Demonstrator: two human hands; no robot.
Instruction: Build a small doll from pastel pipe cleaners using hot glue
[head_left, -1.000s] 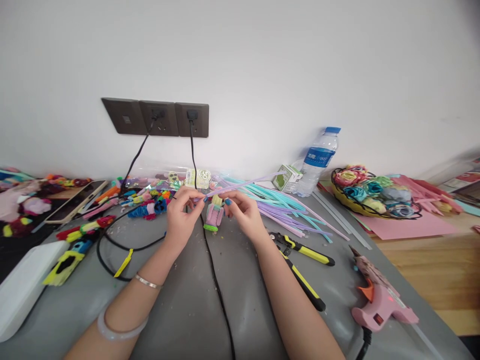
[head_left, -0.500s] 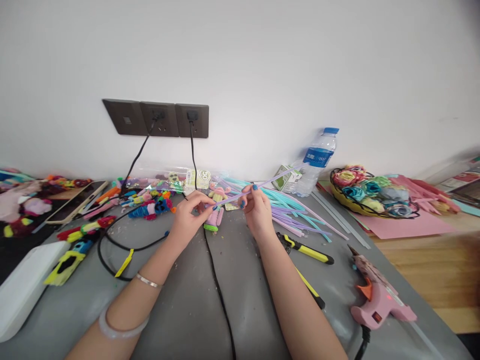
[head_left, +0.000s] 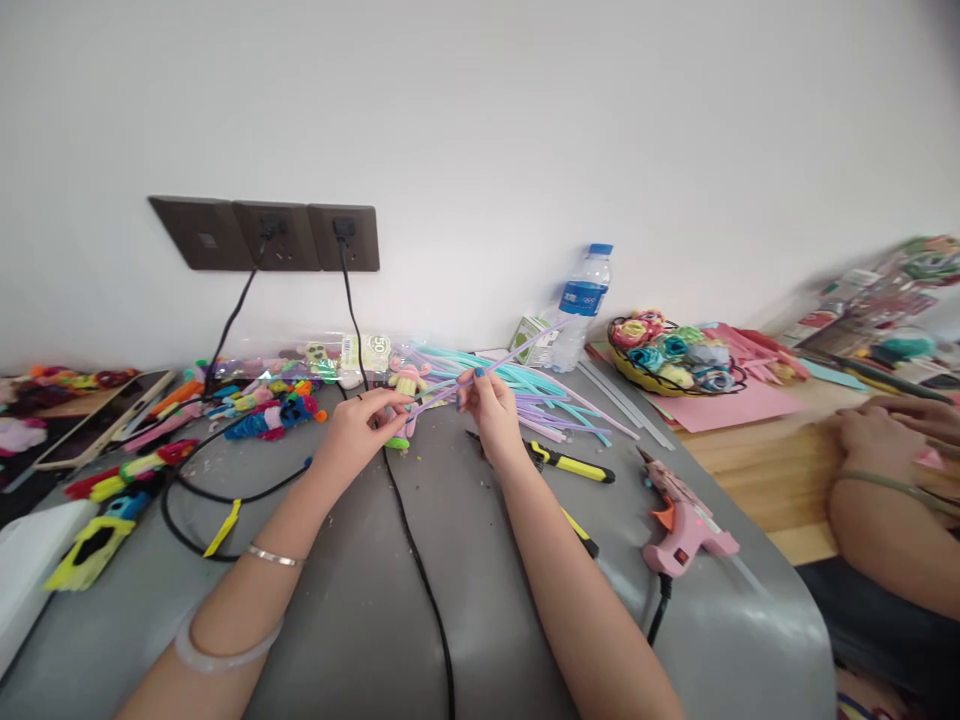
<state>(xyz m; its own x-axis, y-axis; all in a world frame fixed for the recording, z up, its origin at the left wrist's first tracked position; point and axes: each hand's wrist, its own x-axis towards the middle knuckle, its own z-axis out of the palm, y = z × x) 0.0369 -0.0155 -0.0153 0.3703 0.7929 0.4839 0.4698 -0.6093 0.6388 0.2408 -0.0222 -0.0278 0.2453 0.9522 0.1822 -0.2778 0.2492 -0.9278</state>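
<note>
A light purple pipe cleaner [head_left: 437, 396] stretches between my two hands above the grey table. My left hand [head_left: 367, 425] pinches its near end between thumb and fingertips. Further along, my right hand [head_left: 489, 405] is closed on the same stem, whose free end slants up to the right toward the bottle. Behind my hands lies a loose bunch of purple, pink and turquoise pipe cleaners [head_left: 555, 400]. A small pink and yellow pipe-cleaner figure [head_left: 407, 380] is just beyond my left fingertips, partly hidden.
Yellow-black pliers [head_left: 574, 464] lie by my right wrist, a pink glue gun [head_left: 686, 530] further right. A water bottle [head_left: 583, 305] and a basket of fabric-like flowers [head_left: 671, 355] stand behind. Black cable [head_left: 420, 570] crosses the table. Another person's arm [head_left: 892, 490] is at right.
The view has swung to the right, bringing another person's arms into sight. Both hands still hold the purple pipe cleaner in nearly the same pose.
</note>
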